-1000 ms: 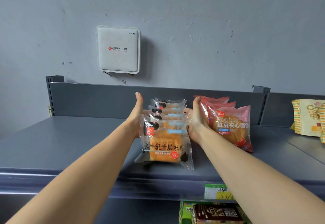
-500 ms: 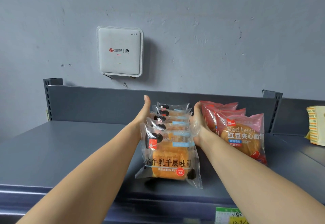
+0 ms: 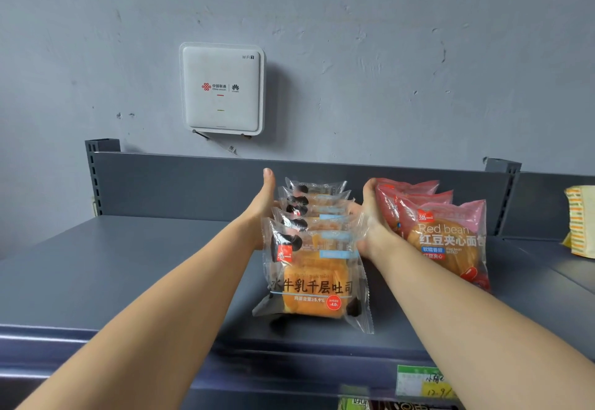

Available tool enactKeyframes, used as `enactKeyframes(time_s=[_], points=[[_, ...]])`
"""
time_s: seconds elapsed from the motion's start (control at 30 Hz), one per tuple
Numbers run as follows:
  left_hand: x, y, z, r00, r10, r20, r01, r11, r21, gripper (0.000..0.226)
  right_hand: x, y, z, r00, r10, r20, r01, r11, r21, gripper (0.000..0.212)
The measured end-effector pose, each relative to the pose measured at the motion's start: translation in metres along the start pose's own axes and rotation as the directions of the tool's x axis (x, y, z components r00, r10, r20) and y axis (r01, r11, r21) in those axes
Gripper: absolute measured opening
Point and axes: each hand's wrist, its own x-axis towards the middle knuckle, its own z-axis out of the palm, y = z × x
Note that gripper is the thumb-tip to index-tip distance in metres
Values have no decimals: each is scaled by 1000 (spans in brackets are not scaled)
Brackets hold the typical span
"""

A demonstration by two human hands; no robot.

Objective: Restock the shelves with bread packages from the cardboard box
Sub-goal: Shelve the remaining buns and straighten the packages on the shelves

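A row of several clear-wrapped toast bread packages point(image 3: 314, 277) stands upright on the grey top shelf point(image 3: 128, 265), front to back. My left hand point(image 3: 262, 207) presses flat against the row's left side, thumb up. On the row's right side my right hand point(image 3: 370, 216) presses in, fingers spread along the wrappers. Both hands squeeze the row between them. Just right of my right hand stands a row of pink red bean bread packages point(image 3: 447, 242). No cardboard box is in view.
The shelf's back panel point(image 3: 193, 184) rises behind the packages, with a white wall router point(image 3: 222, 89) above it. A yellow striped package point(image 3: 579, 221) sits at the far right. A green and yellow price tag point(image 3: 421, 380) hangs on the shelf's front edge.
My view has tilted and come closer, so the shelf and packages sit lower and larger in the frame. My hands stay pressed on both sides of the toast row.
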Motion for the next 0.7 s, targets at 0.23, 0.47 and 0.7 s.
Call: enactKeyframes(time_s=[0.23, 0.47, 0.7], points=[[-11, -7, -19, 984, -145, 101, 163, 966, -201, 104, -24, 1, -3, 999, -2, -45, 2, 1000, -9, 96], [-36, -14, -9, 980, -130, 154, 162, 961, -222, 95, -37, 9, 0, 984, 25, -179, -54, 986, -160, 90], [-33, -19, 0, 974, -87, 210, 151, 937, -313, 100, -49, 12, 8, 993, -57, -99, 27, 958, -285, 89]])
